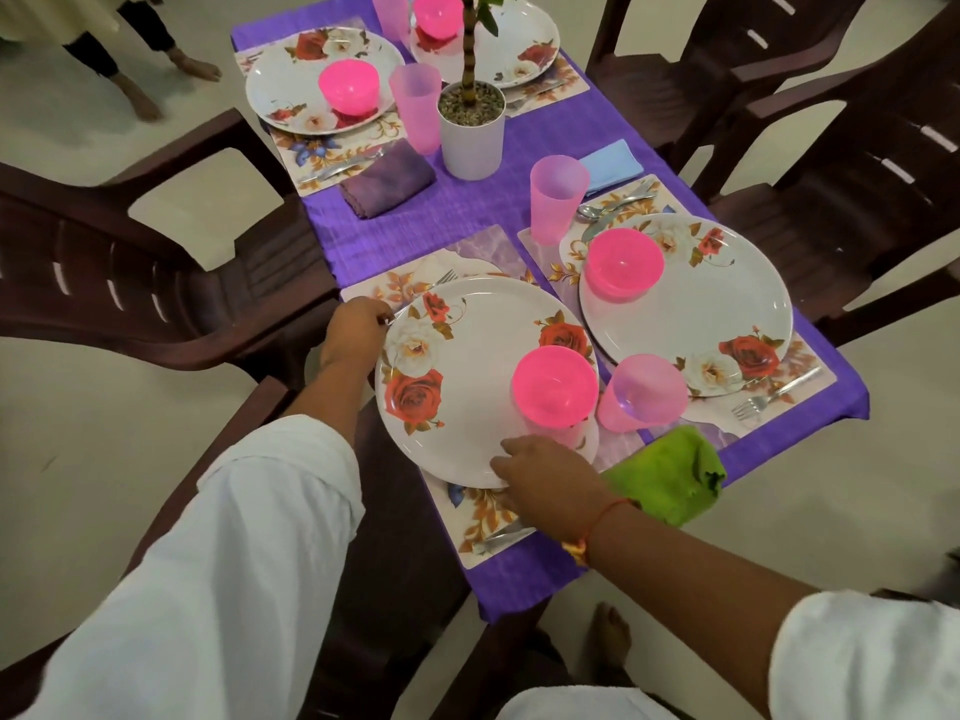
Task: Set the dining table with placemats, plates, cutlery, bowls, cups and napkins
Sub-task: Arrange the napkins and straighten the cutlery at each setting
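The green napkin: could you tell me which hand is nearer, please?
Right. The right hand is at the plate's rim beside the napkin; the left hand is across the plate.

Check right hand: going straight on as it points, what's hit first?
The plate; the right hand has fingertips at its near rim, pointing up-left. The bowl looks just right of that line, though depth is unclear.

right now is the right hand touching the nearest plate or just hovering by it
Touching. The head view shows the right hand with its fingertips lying on the near rim of the nearest plate, no gap between them.
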The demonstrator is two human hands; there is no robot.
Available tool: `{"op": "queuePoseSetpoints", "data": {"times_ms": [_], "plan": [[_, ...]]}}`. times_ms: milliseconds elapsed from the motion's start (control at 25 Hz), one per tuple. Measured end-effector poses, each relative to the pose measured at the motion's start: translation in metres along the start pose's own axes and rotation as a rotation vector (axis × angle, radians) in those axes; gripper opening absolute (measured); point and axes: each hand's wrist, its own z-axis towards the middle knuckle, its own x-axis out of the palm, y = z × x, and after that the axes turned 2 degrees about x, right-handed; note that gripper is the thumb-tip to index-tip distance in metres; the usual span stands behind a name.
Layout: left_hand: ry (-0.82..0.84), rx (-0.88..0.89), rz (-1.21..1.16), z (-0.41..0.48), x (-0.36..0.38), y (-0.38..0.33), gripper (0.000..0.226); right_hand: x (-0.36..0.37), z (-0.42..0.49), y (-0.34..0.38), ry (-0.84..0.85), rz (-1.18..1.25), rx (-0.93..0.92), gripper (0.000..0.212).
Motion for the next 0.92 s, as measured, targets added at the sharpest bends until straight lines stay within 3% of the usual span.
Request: {"op": "queuePoseSetpoints", "data": {"times_ms": [480,920], "plan": [[-0.041,0.064,0.132,0.029,0.0,-0.004,0.021,0.01,0.014,0.005,0.089,-0.129,-0.035,0.026],[-0.072,0.055,0.104,0.038,-0.002,-0.007,0.023,0.005,0.039,0.002,0.123,-0.148,-0.082,0.037]]}}
